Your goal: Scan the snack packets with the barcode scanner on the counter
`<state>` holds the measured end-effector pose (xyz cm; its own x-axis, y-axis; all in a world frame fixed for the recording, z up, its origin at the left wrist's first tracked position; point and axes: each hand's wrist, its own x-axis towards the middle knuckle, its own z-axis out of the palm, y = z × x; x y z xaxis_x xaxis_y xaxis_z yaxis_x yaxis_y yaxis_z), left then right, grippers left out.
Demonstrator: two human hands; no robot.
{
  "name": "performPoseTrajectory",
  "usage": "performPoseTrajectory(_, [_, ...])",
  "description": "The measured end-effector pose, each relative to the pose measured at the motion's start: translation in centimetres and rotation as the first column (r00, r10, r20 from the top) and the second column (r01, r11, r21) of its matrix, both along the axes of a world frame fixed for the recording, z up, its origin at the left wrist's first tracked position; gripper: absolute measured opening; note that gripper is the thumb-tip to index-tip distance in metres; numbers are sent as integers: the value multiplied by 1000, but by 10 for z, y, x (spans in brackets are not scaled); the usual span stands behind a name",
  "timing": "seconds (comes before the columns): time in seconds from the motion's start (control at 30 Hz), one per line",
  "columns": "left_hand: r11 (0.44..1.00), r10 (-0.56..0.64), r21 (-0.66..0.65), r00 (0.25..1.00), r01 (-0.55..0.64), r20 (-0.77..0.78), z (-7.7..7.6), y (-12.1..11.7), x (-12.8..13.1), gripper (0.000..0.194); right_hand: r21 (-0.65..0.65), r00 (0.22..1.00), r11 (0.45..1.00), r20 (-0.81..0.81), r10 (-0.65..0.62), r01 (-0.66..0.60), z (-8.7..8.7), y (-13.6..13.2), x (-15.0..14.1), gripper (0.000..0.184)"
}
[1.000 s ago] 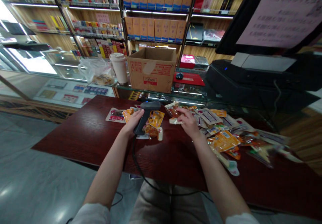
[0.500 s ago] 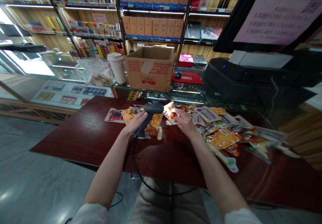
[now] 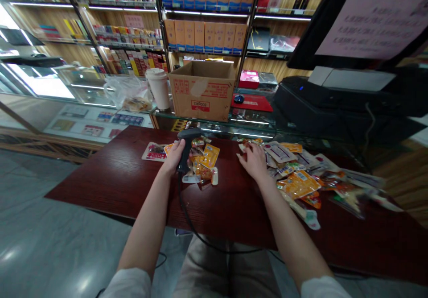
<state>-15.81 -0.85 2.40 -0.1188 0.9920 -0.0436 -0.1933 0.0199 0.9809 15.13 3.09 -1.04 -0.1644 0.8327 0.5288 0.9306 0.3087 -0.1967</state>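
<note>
My left hand (image 3: 174,155) is wrapped round the handle of a black corded barcode scanner (image 3: 186,146), held upright over a small heap of orange snack packets (image 3: 204,160) on the dark red wooden table (image 3: 110,177). My right hand (image 3: 254,160) lies palm down, fingers spread, on the left edge of a larger pile of snack packets (image 3: 294,173) to the right. It holds nothing. A red and white packet (image 3: 153,151) lies just left of the scanner.
Behind the table runs a glass counter (image 3: 100,115) carrying an open cardboard box (image 3: 202,88), a lidded paper cup (image 3: 158,88) and a plastic bag (image 3: 129,93). A black till with a screen (image 3: 337,97) stands at the right. Stocked shelves fill the back wall.
My right hand let go of the packet it held near the scanner and moved right onto the big pile. The left hand drew the scanner slightly left and upright.
</note>
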Motion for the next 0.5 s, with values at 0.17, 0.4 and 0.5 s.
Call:
performPoseTrajectory(0.17, [995,97,17,995,-97,34,2,5,-10,53,-113,991,993,135,-5,20,4,-3,-5,43])
performPoseTrajectory(0.4, [990,143,-1,990,-143,15,4,5,-9,46,-259,980,960,189,-60,109,-1,-2,-16,38])
performPoseTrajectory(0.5, [991,132,1,991,-132,-13,2,6,-8,47,-301,995,953,79,60,-33,2,3,-44,47])
